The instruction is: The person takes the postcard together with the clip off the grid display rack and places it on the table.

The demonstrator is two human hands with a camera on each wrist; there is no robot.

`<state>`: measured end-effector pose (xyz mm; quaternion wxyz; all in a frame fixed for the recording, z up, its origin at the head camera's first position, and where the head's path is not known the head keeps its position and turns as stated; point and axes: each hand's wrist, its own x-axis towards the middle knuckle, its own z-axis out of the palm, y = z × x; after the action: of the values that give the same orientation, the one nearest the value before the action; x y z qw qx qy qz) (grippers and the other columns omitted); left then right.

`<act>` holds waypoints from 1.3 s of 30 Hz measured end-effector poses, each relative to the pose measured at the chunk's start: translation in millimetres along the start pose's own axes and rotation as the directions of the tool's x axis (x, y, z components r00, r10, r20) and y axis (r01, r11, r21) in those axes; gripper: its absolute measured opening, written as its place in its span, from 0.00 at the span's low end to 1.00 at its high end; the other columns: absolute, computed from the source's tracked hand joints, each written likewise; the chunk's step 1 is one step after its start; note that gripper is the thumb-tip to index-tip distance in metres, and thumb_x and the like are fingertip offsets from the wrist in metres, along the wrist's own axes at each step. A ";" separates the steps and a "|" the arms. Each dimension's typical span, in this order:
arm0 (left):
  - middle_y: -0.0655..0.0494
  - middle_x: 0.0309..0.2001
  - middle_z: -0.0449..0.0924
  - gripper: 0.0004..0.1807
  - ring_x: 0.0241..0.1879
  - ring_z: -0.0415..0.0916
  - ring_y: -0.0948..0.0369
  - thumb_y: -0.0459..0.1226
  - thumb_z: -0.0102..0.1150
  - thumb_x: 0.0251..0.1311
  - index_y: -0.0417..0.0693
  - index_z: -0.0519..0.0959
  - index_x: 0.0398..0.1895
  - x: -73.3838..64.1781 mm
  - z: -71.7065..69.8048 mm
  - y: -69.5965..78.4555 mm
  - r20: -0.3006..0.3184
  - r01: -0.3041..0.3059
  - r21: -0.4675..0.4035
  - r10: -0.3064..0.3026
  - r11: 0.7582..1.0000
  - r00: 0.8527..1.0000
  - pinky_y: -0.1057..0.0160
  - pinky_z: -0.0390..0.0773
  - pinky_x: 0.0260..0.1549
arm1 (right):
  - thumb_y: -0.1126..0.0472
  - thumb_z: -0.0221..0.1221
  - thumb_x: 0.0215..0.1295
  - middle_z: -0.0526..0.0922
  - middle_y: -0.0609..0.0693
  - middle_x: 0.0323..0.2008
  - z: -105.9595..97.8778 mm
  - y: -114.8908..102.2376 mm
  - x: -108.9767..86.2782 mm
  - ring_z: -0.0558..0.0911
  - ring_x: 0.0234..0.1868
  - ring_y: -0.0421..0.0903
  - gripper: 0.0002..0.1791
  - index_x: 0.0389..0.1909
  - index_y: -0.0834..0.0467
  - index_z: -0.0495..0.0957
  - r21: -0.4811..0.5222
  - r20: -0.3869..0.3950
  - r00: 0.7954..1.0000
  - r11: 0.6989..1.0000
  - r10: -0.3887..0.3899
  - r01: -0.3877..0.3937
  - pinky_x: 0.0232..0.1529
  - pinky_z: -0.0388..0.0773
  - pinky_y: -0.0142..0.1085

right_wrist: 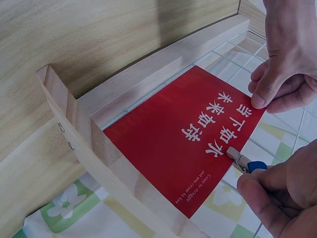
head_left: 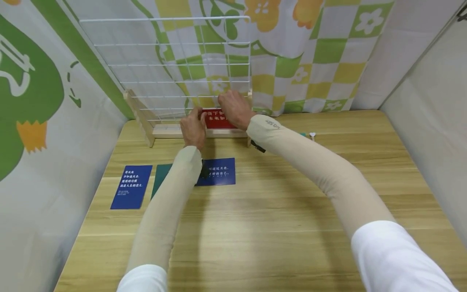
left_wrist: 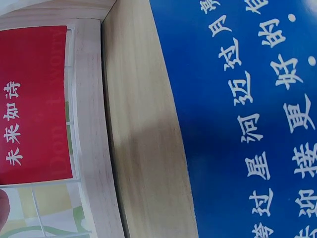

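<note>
A red card [head_left: 219,121] with white writing stands against the white wire grid [head_left: 175,65], low down by the wooden base bar [head_left: 219,133]. My left hand [head_left: 193,127] pinches the card's upper left corner; in the right wrist view its thumb [right_wrist: 262,94] lies on the card's face. A small wooden clothespin [right_wrist: 237,157] with a blue end sits on the card's upper edge. My right hand [head_left: 236,108] pinches the clothespin by that end. Only a fingertip [left_wrist: 4,206] of my left hand shows in the left wrist view.
Left of centre on the wooden table [head_left: 292,227] lie a blue card [head_left: 131,187], a green card [head_left: 160,176] partly under my left forearm, and another blue card [head_left: 220,172]. A heart-topped clothespin [head_left: 312,136] lies right of the rack. Wooden feet [head_left: 140,117] hold the grid upright.
</note>
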<state>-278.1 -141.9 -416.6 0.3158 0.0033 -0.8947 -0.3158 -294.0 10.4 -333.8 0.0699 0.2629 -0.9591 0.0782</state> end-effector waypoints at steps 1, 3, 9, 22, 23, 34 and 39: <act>0.42 0.40 0.87 0.10 0.42 0.85 0.44 0.38 0.63 0.63 0.39 0.83 0.41 0.5 -0.1 -0.4 0.000 0.001 -0.003 -0.001 1.000 1.000 0.51 0.82 0.43 | 0.73 0.46 0.71 0.85 0.58 0.32 0.1 -0.3 -0.3 0.83 0.29 0.47 0.13 0.40 0.67 0.81 0.007 0.001 1.000 1.000 0.002 -0.002 0.29 0.81 0.30; 0.42 0.40 0.88 0.10 0.41 0.86 0.46 0.38 0.63 0.63 0.38 0.83 0.41 1.7 -0.7 -0.6 -0.002 0.003 -0.014 -0.003 1.000 1.000 0.52 0.82 0.43 | 0.72 0.46 0.72 0.85 0.58 0.33 -0.2 -0.6 -0.7 0.83 0.29 0.47 0.13 0.41 0.67 0.81 0.012 0.010 1.000 1.000 0.007 -0.007 0.29 0.81 0.30; 0.43 0.39 0.88 0.10 0.40 0.86 0.48 0.37 0.63 0.63 0.37 0.83 0.40 4.5 -2.2 -3.0 -0.003 -0.014 -0.042 0.014 0.999 1.000 0.53 0.82 0.42 | 0.73 0.46 0.71 0.85 0.58 0.34 -0.7 -1.2 0.1 0.84 0.30 0.48 0.13 0.41 0.68 0.81 -0.003 0.013 1.000 1.000 0.006 -0.006 0.30 0.82 0.31; 0.43 0.33 0.88 0.09 0.33 0.85 0.48 0.37 0.61 0.65 0.38 0.84 0.36 8.6 -10.4 -7.1 0.034 -0.116 -0.054 0.118 0.992 0.992 0.51 0.81 0.37 | 0.73 0.46 0.71 0.85 0.56 0.30 2.6 -2.7 -2.2 0.84 0.31 0.49 0.14 0.35 0.66 0.82 -0.054 -0.078 0.996 0.998 -0.046 0.042 0.33 0.83 0.36; 0.43 0.33 0.88 0.09 0.33 0.85 0.47 0.37 0.62 0.64 0.38 0.85 0.35 9.6 -11.5 -6.7 0.040 -0.116 -0.051 0.118 0.992 0.992 0.51 0.81 0.37 | 0.73 0.46 0.71 0.85 0.56 0.29 2.7 -2.7 -2.6 0.84 0.31 0.49 0.14 0.34 0.66 0.82 -0.048 -0.081 0.996 0.998 -0.048 0.044 0.33 0.83 0.36; 0.43 0.36 0.88 0.08 0.34 0.85 0.48 0.34 0.61 0.65 0.37 0.84 0.36 13.5 -20.3 -7.3 0.128 -0.111 -0.052 0.117 0.992 0.985 0.53 0.82 0.36 | 0.72 0.46 0.71 0.84 0.55 0.25 5.0 -2.4 -6.7 0.83 0.26 0.49 0.15 0.33 0.65 0.82 -0.035 -0.073 0.996 0.998 -0.061 0.058 0.26 0.81 0.35; 0.43 0.35 0.88 0.07 0.34 0.85 0.49 0.34 0.62 0.63 0.38 0.84 0.35 14.5 -23.0 -8.7 0.132 -0.125 -0.065 0.132 0.990 0.982 0.53 0.81 0.36 | 0.72 0.47 0.71 0.84 0.55 0.25 5.5 -3.4 -8.0 0.82 0.25 0.49 0.14 0.33 0.64 0.82 -0.037 -0.080 0.995 0.998 -0.056 0.054 0.24 0.80 0.34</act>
<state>-278.4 -164.9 -399.5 0.2736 -0.0850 -0.9033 -0.3194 -285.9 10.5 -340.2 0.1155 0.2845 -0.9491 0.0702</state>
